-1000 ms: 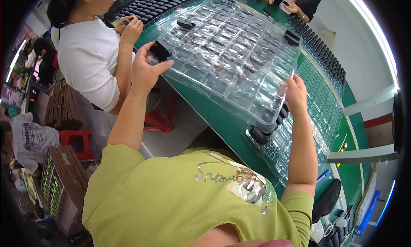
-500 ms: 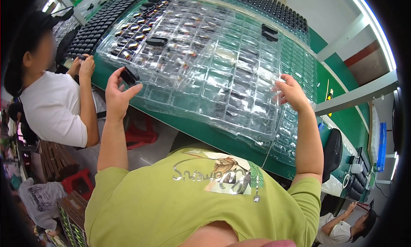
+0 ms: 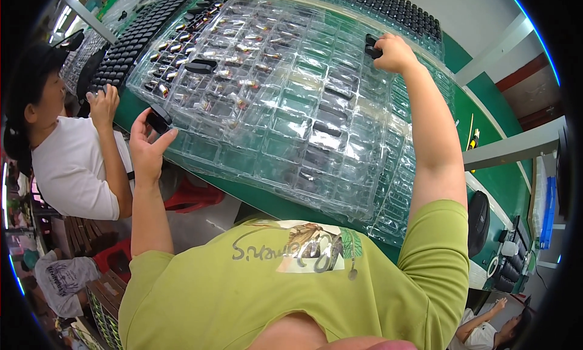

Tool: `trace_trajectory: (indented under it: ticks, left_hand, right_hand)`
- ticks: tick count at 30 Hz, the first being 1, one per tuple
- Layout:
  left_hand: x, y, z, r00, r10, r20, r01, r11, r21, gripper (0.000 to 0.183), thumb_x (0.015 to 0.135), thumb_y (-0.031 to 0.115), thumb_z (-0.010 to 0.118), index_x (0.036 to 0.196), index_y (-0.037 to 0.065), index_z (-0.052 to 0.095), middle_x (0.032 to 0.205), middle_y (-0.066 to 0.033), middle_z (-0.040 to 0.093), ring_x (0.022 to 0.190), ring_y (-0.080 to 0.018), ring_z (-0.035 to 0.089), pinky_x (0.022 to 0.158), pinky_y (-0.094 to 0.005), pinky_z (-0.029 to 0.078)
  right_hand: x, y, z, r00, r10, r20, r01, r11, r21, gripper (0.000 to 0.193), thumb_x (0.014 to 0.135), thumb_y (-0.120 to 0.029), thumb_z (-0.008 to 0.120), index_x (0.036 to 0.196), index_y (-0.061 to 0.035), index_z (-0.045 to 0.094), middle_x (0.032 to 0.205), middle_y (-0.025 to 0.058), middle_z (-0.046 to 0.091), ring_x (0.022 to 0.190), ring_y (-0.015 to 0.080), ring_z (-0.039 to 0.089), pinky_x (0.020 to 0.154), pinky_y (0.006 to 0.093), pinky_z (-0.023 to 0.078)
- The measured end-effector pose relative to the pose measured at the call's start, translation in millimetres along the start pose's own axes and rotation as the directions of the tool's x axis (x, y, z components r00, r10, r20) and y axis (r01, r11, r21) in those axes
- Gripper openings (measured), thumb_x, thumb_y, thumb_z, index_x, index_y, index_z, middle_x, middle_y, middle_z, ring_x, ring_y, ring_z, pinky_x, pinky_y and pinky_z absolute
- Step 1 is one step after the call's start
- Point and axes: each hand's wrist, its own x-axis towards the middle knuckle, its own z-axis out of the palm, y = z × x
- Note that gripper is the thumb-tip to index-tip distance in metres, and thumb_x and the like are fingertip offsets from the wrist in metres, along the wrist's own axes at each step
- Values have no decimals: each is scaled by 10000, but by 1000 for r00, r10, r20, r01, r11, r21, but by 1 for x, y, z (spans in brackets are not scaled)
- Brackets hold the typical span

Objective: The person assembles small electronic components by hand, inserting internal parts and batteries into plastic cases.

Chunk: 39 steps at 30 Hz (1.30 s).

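My left hand point(image 3: 147, 145) pinches a small black oval plastic part point(image 3: 160, 117) between thumb and fingers, over the near left corner of a clear plastic tray point(image 3: 240, 148). Stretched far forward, my right hand point(image 3: 393, 52) has its fingers closed at a pair of black plastic parts point(image 3: 371, 45) lying on the tray's far right side. The fingertips partly hide that pair. Another black part point(image 3: 201, 66) rests on the tray among compartments that hold small parts with coloured bits. Nearer compartments look bare, with dark strips in some.
Trays of black parts stand at the far left point(image 3: 138, 34) and far back point(image 3: 388, 13). A co-worker in a white shirt point(image 3: 76, 162) sits at my left. On the right are a grey metal bar point(image 3: 513, 148), a yellow-handled tool point(image 3: 473, 139) and a black case point(image 3: 479, 224).
My right hand has moved forward from the tray's right edge to the pair of black parts and closed there. My left hand still holds its part, shifted slightly left and down.
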Motion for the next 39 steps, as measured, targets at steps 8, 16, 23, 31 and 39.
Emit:
trace_trajectory:
  ticks: [8, 16, 23, 31, 39]
  left_hand:
    - [4, -3, 1, 1000, 9, -3, -9, 1000, -13, 666, 742, -9, 773, 1325, -46, 451, 1185, -101, 575, 1075, -184, 583, 983, -315, 457]
    - [16, -7, -4, 998, 64, 19, -63, 997, -55, 608, 771, -21, 773, 1299, -70, 475, 1132, -89, 600, 1034, -157, 571, 932, -275, 454]
    - [21, -13, -1, 995, 95, 42, -93, 995, -46, 606, 771, 2, 787, 1291, -65, 483, 1112, -81, 603, 1002, -149, 581, 912, -262, 459]
    - [22, -17, -2, 993, 108, 52, -105, 993, -54, 618, 756, 10, 800, 1283, -75, 490, 1104, -85, 609, 999, -146, 587, 890, -255, 469]
    - [23, -15, -9, 991, 129, 42, -127, 991, -45, 604, 745, 7, 803, 1268, -72, 510, 1076, -77, 627, 947, -140, 610, 871, -256, 480]
  right_hand:
    - [12, 29, -17, 998, -53, 33, 49, 993, 109, 284, 671, -171, 670, 898, -2, 688, 912, 195, 658, 876, 363, 641, 803, 414, 519]
    - [-136, 5, -129, 998, -63, 7, 63, 996, 69, 222, 703, -165, 675, 830, 17, 665, 981, 205, 639, 948, 352, 625, 819, 406, 498]
    - [-279, -23, -105, 984, -76, 162, 50, 985, 164, 148, 654, -49, 658, 770, 42, 667, 1024, 164, 641, 977, 351, 595, 878, 417, 492]
    - [-296, -42, -81, 979, -4, 204, -24, 990, 137, 146, 655, -63, 652, 747, 49, 662, 982, 167, 636, 939, 359, 604, 843, 433, 501]
    - [-289, -55, -86, 958, 22, 286, -10, 999, -42, 143, 658, -91, 642, 727, 33, 662, 925, 158, 616, 907, 361, 588, 814, 445, 498]
